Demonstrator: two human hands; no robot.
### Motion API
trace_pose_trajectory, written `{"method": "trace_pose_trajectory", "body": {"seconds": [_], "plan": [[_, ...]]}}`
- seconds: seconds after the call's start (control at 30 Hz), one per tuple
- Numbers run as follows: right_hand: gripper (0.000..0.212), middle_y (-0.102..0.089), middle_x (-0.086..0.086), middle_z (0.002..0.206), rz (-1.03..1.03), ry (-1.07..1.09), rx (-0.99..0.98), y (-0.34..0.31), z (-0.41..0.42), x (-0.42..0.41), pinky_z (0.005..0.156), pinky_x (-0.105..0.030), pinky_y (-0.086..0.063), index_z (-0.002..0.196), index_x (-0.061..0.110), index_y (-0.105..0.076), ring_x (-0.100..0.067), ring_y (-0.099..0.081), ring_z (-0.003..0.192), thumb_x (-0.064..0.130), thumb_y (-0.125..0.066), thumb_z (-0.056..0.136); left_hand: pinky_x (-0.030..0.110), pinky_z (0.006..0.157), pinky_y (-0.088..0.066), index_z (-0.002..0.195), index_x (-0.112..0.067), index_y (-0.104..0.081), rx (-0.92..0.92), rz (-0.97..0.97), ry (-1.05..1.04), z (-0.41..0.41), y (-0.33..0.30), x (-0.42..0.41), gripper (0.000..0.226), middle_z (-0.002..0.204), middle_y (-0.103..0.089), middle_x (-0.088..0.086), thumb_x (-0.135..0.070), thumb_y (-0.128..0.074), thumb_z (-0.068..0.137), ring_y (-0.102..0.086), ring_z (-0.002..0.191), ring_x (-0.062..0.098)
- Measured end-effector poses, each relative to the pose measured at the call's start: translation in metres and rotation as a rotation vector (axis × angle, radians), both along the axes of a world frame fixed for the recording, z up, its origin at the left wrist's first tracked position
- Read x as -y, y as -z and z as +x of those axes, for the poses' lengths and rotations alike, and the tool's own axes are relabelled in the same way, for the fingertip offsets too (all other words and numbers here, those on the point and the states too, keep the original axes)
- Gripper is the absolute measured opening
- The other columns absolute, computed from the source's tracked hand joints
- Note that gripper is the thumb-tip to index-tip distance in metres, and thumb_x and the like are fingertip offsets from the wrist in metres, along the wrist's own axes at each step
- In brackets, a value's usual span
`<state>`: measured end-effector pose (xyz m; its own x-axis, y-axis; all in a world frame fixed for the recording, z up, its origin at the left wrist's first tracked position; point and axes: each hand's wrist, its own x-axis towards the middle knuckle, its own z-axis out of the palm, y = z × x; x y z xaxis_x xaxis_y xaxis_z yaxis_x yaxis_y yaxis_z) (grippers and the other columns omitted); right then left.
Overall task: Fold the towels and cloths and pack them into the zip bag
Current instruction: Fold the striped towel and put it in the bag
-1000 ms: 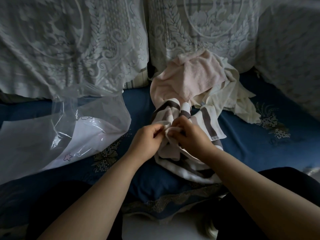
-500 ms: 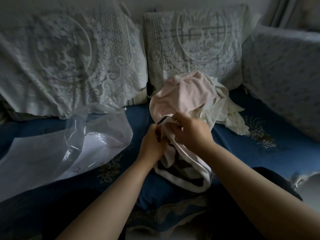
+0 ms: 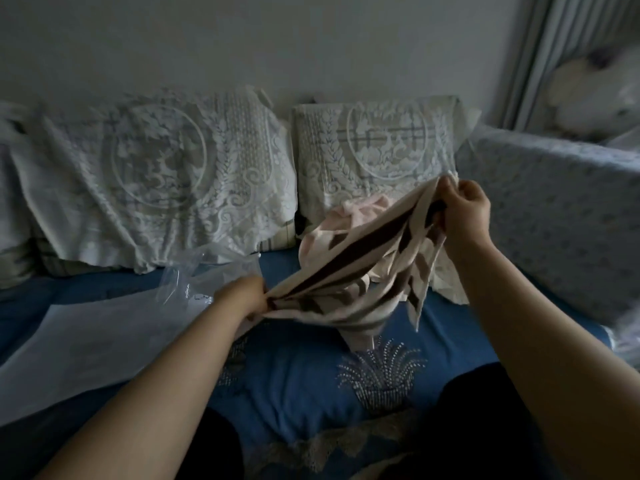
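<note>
zip bag (image 3: 104,327) lies flat on blue sofa (image 3: 298,372), unfilled | left hand (image 3: 242,297) pinches low corner of striped towel (image 3: 360,271); right hand (image 3: 465,209) grips high corner; towel in air | step: spreading first towel; next: level the corners, fold in half

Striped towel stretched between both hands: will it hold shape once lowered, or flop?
Likely floppy: the striped towel sags and bunches between the left hand and right hand. Probably light, since fingertip pinches carry it. It looks unlikely to slip.
</note>
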<state>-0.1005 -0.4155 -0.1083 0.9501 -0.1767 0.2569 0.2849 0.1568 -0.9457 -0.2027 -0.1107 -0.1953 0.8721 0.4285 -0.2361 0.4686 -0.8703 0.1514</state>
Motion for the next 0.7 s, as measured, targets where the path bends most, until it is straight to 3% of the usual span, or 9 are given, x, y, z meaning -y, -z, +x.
{"method": "trace_pose_trajectory", "body": {"seconds": [0.07,0.1,0.2,0.3,0.43,0.5,0.63,0.7], "plan": [[0.019,-0.053,0.002,0.063,0.016,0.03,-0.017,-0.002,0.001,0.011,0.046,-0.025,-0.046,0.083,0.019,-0.056,-0.007,-0.049,0.043,0.036,-0.058,0.091,0.023,0.048,-0.049,0.114,-0.008,-0.057,-0.185,-0.039,0.001,-0.011,-0.014,-0.001,0.027,0.085,-0.062,0.007,-0.017,-0.056,0.089,-0.064,0.058,0.017],[0.018,-0.053,0.002,0.064,0.014,0.035,-0.018,-0.003,0.001,0.016,0.044,-0.023,-0.045,0.087,0.018,-0.056,-0.006,-0.049,0.04,0.035,-0.058,0.091,0.022,0.045,-0.046,0.118,-0.006,-0.054,-0.233,-0.04,0.005,-0.015,-0.022,-0.002,0.029,0.089,-0.062,0.009,-0.011,-0.053,0.09,-0.062,0.055,0.016],[0.017,-0.056,0.002,0.068,0.001,0.03,-0.028,-0.009,-0.001,0.032,0.04,-0.018,-0.043,0.086,0.019,-0.057,-0.005,-0.056,0.046,0.036,-0.059,0.09,0.019,0.047,-0.045,0.112,-0.009,-0.061,-0.201,0.083,0.062,-0.025,-0.06,-0.004,0.027,0.092,-0.065,0.008,-0.008,-0.055,0.086,-0.061,0.063,0.015],[0.017,-0.054,0.002,0.068,-0.059,0.049,-0.017,-0.019,-0.004,0.05,0.047,-0.022,-0.044,0.078,0.022,-0.056,-0.011,-0.054,0.055,0.033,-0.06,0.09,0.017,0.045,-0.039,0.103,-0.014,-0.062,-0.195,0.167,0.256,-0.036,-0.107,-0.008,0.025,0.086,-0.059,0.001,-0.004,-0.058,0.081,-0.051,0.065,0.013],[0.016,-0.051,-0.001,0.073,-0.034,0.055,-0.036,-0.034,0.0,0.07,0.052,-0.026,-0.041,0.082,0.016,-0.059,-0.014,-0.047,0.061,0.03,-0.061,0.089,0.024,0.062,-0.046,0.107,-0.012,-0.065,-0.181,-0.209,0.42,-0.055,-0.159,-0.013,0.03,0.092,-0.066,0.006,-0.007,-0.066,0.078,-0.056,0.076,0.012],[0.015,-0.051,-0.003,0.074,-0.041,0.03,-0.077,-0.037,0.006,0.075,0.045,-0.024,-0.04,0.079,0.018,-0.06,-0.015,-0.047,0.058,0.03,-0.064,0.088,0.025,0.062,-0.045,0.107,-0.019,-0.068,-0.145,-0.26,0.452,-0.055,-0.175,-0.017,0.035,0.097,-0.071,0.007,-0.016,-0.07,0.072,-0.058,0.077,0.012],[0.016,-0.05,-0.004,0.068,-0.093,-0.024,-0.14,-0.032,0.023,0.066,0.034,-0.015,-0.038,0.083,0.013,-0.061,-0.011,-0.047,0.042,0.027,-0.066,0.087,0.018,0.039,-0.037,0.09,-0.014,-0.063,-0.075,-0.081,0.2,-0.031,-0.159,-0.027,0.022,0.07,-0.058,0.005,0.003,-0.049,0.087,-0.049,0.041,0.007],[0.017,-0.054,-0.005,0.065,-0.062,-0.066,-0.167,-0.025,0.031,0.055,0.034,-0.016,-0.043,0.08,0.012,-0.059,-0.006,-0.051,0.034,0.025,-0.064,0.089,0.015,0.032,-0.037,0.085,-0.014,-0.058,0.105,-0.159,0.013,-0.013,-0.134,-0.032,0.027,0.07,-0.057,0.01,0.005,-0.04,0.092,-0.051,0.032,0.007]]}}
